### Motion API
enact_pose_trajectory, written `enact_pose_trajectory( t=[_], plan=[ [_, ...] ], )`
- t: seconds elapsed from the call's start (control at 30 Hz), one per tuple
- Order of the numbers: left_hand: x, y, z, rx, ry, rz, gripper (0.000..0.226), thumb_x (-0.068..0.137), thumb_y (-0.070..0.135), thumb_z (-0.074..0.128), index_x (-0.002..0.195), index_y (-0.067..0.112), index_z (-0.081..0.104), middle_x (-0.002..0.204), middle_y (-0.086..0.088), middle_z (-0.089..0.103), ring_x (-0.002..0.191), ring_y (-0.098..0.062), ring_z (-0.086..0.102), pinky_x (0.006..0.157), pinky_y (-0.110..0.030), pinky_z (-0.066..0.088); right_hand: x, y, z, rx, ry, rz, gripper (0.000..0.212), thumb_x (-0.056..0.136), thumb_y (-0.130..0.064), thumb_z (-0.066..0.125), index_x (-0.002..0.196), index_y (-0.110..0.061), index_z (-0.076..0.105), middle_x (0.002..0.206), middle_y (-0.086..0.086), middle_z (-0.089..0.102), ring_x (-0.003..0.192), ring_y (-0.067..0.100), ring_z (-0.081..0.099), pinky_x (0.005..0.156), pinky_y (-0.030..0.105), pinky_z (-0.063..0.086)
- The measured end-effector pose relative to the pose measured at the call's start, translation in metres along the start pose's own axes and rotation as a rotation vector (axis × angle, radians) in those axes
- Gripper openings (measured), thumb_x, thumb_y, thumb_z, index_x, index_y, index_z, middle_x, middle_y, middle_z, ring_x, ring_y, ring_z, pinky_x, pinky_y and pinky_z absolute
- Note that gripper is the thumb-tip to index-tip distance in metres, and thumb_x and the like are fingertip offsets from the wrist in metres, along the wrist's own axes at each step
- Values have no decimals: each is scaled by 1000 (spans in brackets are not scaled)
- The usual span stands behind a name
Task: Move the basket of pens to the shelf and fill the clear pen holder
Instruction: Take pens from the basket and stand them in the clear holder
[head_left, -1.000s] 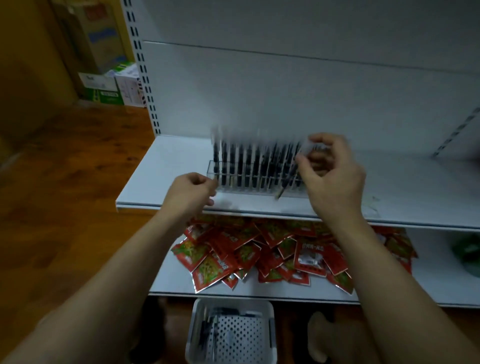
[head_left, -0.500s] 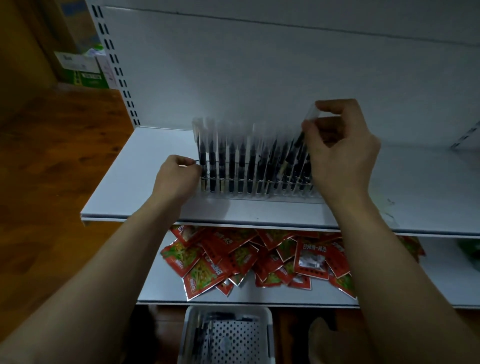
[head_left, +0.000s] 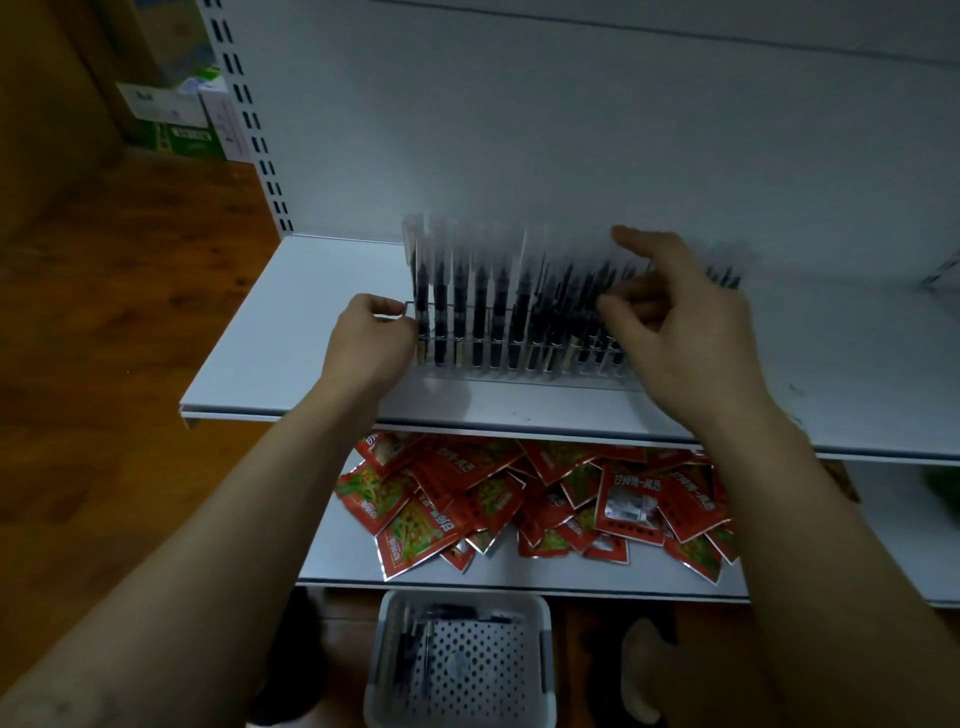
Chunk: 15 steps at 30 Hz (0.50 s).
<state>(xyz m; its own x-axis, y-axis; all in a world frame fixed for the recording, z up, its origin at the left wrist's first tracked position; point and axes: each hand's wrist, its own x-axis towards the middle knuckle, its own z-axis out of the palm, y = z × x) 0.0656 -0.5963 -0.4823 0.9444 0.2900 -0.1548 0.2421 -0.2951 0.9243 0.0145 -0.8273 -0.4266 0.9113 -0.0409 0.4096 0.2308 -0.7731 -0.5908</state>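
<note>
Holder: clear pen holder (head_left: 519, 364) standing on the upper shelf (head_left: 291, 332), packed with dark pens (head_left: 480, 312);
Left hand (head_left: 371, 338): pinching the holder's left end;
Right hand (head_left: 685, 322): fingers spread, over the right-side pens;
Basket (head_left: 462, 670): down on the floor.

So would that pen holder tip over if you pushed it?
Probably not easily: the holder is long and low, sitting flat on the shelf. It likely slides, though, which may be why the left hand grips its end. The tall pens on the right lean, so a bump could topple them sideways.
</note>
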Motion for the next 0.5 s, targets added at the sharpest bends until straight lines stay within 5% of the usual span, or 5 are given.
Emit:
enact_pose_trajectory(
  t=[0.1, 0.3, 0.5],
  plan=[
    [-6, -2, -1, -11, 16, 1, 27, 95, 19, 54, 122, 17, 54, 108, -4, 57, 88, -17, 56, 88, -42, 54, -8, 1, 0, -46, -120, 26, 52, 94, -27, 58, 139, -47, 40, 91, -15, 61, 83, 8, 61, 84, 36, 54],
    [-33, -8, -8, -52, 30, -19, 32, 93, 28, 62, 120, 14, 53, 109, -4, 57, 92, -21, 54, 84, -39, 51, -32, -8, -5, -3, -109, 17, 66, 95, -21, 55, 146, -49, 23, 91, -11, 61, 76, 5, 59, 77, 25, 50],
    [-80, -32, -19, 80, -33, 39, 24, 91, 30, 61, 111, 19, 56, 99, -1, 63, 88, -20, 63, 73, -38, 55, -68, -19, 6, 24, -211, 49, 27, 96, -25, 55, 122, -28, 63, 75, -18, 54, 61, -4, 49, 63, 21, 40]
  ],
)
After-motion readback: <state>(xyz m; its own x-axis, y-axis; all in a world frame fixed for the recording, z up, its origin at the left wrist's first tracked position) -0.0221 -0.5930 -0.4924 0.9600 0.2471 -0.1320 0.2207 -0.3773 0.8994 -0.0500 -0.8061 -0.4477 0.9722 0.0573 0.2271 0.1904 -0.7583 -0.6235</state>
